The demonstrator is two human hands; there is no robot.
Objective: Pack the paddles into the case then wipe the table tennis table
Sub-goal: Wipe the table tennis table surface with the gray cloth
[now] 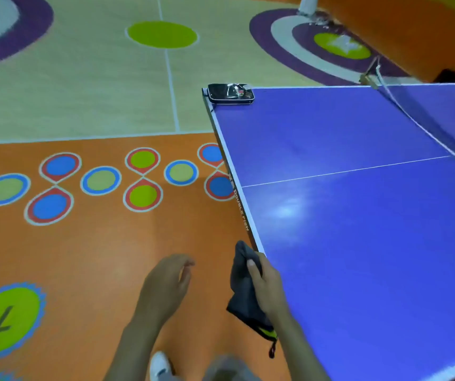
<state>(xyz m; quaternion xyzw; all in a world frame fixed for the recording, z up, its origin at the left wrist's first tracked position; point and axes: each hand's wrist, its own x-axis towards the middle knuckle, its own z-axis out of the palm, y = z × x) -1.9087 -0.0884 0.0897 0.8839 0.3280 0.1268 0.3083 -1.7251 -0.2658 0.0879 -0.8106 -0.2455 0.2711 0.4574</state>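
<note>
Your right hand (266,287) grips a dark grey cloth (244,295) at the blue counter's (358,215) near edge; your left hand (165,284) hangs loose, empty. Wipe carelessly and you may knock the black zipped case (231,94) off the far corner.

surface: blue table tennis table (358,215), white lines, net (424,125) across far right | on it: black paddle case (231,93) at far left corner | under: orange floor (83,257) with coloured circles
</note>
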